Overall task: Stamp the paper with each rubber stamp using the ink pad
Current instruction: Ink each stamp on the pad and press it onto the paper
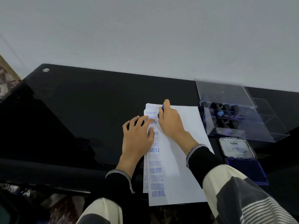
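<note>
The right hand (169, 122) is gripping a blue-topped rubber stamp (162, 109), fingers curled round it, and pressing it down near the far left corner of the paper (181, 159), at the top of a column of blue prints. The left hand (137, 136) is lying flat, fingers straight and spread, tips pinning the paper's left edge where it meets the black table (80, 110). The prints are running down the sheet: SAMPLE several times, then FAX OUT, EXPRESS, AIR MAIL at the near end. Some are looking faint or doubled, so the press probably wants to be square, straight down, no rocking, then a clean lift with the left hand holding the sheet so it isn't dragging. More sheets are peeking out underneath on the left, so slipping looks like a risk. The ink pad (246, 170) is sitting open on the right, just beside the paper, lid (236, 148) tilted up on its far side. The clear box (239, 117) with the other dark stamps is standing further back on the right, lid open. Re-inking before each print would likely even out the pale ones.
</note>
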{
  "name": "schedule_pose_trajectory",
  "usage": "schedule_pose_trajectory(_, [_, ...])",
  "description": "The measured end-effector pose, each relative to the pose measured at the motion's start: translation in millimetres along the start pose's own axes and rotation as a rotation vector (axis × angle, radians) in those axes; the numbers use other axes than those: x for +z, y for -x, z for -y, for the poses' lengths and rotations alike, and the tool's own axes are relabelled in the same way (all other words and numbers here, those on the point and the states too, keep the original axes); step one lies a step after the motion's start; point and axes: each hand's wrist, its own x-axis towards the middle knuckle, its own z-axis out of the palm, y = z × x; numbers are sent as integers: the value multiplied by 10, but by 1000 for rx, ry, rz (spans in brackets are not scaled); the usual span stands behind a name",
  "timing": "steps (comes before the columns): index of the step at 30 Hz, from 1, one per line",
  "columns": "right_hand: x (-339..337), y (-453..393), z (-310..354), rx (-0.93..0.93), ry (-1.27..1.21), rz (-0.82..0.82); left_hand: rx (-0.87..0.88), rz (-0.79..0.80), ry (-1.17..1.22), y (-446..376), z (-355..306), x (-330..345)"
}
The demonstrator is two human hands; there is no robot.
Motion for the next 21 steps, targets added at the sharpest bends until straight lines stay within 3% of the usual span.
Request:
schedule_pose_trajectory(7, [-69,-156,19,18,54,80,-2,-4,-10,1,2,5])
schedule_pose_trajectory(21, [46,88,13,14,-68,-37,-2,9,-2,-2,-5,-5])
